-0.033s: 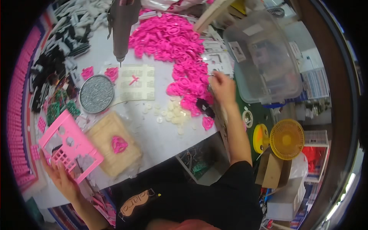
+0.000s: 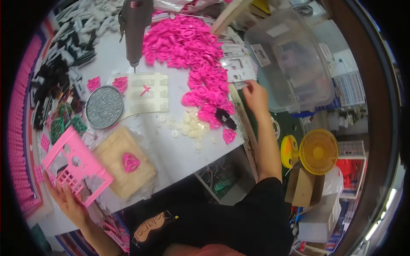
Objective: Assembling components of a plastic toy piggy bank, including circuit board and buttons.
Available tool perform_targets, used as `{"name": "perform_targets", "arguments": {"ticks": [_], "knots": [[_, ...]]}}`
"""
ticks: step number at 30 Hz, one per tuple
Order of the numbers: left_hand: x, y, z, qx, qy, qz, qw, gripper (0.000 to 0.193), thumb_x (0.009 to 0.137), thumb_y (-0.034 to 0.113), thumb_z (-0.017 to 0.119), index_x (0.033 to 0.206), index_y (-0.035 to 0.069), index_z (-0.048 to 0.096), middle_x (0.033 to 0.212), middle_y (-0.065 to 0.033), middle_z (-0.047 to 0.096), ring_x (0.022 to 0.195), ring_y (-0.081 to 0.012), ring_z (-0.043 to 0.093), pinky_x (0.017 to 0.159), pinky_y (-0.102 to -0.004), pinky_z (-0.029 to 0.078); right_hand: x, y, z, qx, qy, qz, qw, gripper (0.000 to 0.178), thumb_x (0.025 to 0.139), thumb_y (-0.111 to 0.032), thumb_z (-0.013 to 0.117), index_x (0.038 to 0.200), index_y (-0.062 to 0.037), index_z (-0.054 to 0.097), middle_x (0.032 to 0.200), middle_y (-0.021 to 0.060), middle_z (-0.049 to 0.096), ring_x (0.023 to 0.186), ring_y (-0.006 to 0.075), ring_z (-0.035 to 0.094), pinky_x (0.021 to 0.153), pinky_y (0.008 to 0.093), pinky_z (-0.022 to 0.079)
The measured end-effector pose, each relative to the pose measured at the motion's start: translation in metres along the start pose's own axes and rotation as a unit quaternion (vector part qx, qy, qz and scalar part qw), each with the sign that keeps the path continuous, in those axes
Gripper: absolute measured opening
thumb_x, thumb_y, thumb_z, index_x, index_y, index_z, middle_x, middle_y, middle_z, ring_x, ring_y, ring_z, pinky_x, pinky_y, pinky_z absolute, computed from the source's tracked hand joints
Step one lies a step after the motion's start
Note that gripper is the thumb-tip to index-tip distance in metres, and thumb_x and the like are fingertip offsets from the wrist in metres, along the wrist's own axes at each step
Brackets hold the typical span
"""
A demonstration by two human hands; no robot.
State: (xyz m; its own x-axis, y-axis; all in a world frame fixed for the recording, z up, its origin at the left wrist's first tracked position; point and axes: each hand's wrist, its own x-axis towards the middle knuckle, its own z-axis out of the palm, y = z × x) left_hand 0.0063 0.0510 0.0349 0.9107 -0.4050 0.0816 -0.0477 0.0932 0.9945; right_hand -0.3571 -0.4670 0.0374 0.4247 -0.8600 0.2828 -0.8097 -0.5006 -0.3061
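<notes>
My left hand (image 2: 70, 205) holds a pink plastic casing panel (image 2: 92, 164) by its lower left edge, tilted up over the table's near left corner. The panel has a grid of square holes and larger cut-outs. Over the table's right edge is my right hand (image 2: 256, 100), fingers curled together beside the white plastic panels (image 2: 237, 68). What its fingertips hold, if anything, is too small to make out. A pink ring-shaped plastic part (image 2: 130, 163) lies on a wrapped tan block (image 2: 124, 183) right of the pink panel.
A dark electric screwdriver (image 2: 136, 38) hangs bit-down above a paper sheet (image 2: 156, 91). Round dish of small screws (image 2: 103, 106), heaped pink parts (image 2: 183, 42), pale discs (image 2: 192, 123) and green circuit boards (image 2: 57, 128) cover the table. A clear bin (image 2: 294, 64) stands right.
My right hand has shifted slightly right and down, away from the pink heap. The whole view has moved a little; my left hand still holds the pink panel.
</notes>
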Motion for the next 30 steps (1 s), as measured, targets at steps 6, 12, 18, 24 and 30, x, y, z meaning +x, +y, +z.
{"name": "perform_targets", "arguments": {"ticks": [6, 12, 18, 24, 30], "knots": [[0.003, -0.001, 0.006, 0.029, 0.028, 0.035, 0.999, 0.059, 0.103, 0.001, 0.046, 0.159, 0.007, 0.027, 0.144, -0.0134, 0.05, 0.108, -0.0108, 0.059, 0.077, -0.0199, 0.05, 0.002, 0.121, -0.007, 0.078, 0.099, 0.089, 0.988, 0.037, 0.087, -0.031, 0.074, 0.108, -0.0008, 0.071, 0.091, 0.0139, 0.075, 0.085, 0.0222, 0.072, 0.079, 0.0334, 0.055], [-0.001, -0.008, 0.034, 0.01, -0.015, -0.024, 1.0, 0.044, 0.104, 0.005, 0.047, 0.148, 0.003, 0.046, 0.141, -0.0085, 0.055, 0.094, -0.004, 0.059, 0.059, -0.0146, 0.041, 0.057, 0.102, 0.061, 0.215, 0.087, 0.197, 0.953, 0.049, 0.084, -0.026, 0.077, 0.12, 0.0048, 0.065, 0.096, 0.0173, 0.072, 0.074, 0.023, 0.069, 0.065, 0.0337, 0.054], [-0.021, -0.005, 0.042, -0.003, -0.064, -0.056, 0.996, 0.045, 0.101, 0.014, 0.056, 0.143, 0.001, 0.05, 0.138, -0.0102, 0.055, 0.117, -0.0162, 0.055, 0.098, -0.0284, 0.045, 0.071, 0.054, 0.023, 0.426, 0.224, 0.188, 0.856, 0.025, 0.091, -0.001, 0.067, 0.114, 0.0018, 0.057, 0.085, 0.0107, 0.065, 0.061, 0.0156, 0.064, 0.05, 0.0298, 0.056], [-0.031, -0.014, 0.051, -0.165, -0.144, -0.185, 0.958, 0.047, 0.103, 0.039, 0.051, 0.129, 0.0, 0.056, 0.123, -0.0102, 0.059, 0.112, -0.0207, 0.059, 0.098, -0.0376, 0.051, -0.051, -0.072, -0.036, 0.463, 0.367, -0.205, 0.78, 0.016, 0.094, -0.001, 0.065, 0.107, -0.006, 0.057, 0.099, 0.0128, 0.064, 0.07, 0.0247, 0.064, 0.058, 0.0328, 0.054], [-0.033, -0.002, 0.07, -0.352, -0.124, -0.291, 0.881, 0.044, 0.103, 0.042, 0.051, 0.126, 0.004, 0.053, 0.12, -0.0106, 0.061, 0.111, -0.0202, 0.062, 0.1, -0.0382, 0.05, -0.142, -0.242, -0.006, 0.375, -0.048, -0.532, 0.758, 0.028, 0.067, -0.004, 0.074, 0.094, -0.0079, 0.068, 0.107, 0.009, 0.069, 0.088, 0.0303, 0.067, 0.065, 0.036, 0.057]]}}
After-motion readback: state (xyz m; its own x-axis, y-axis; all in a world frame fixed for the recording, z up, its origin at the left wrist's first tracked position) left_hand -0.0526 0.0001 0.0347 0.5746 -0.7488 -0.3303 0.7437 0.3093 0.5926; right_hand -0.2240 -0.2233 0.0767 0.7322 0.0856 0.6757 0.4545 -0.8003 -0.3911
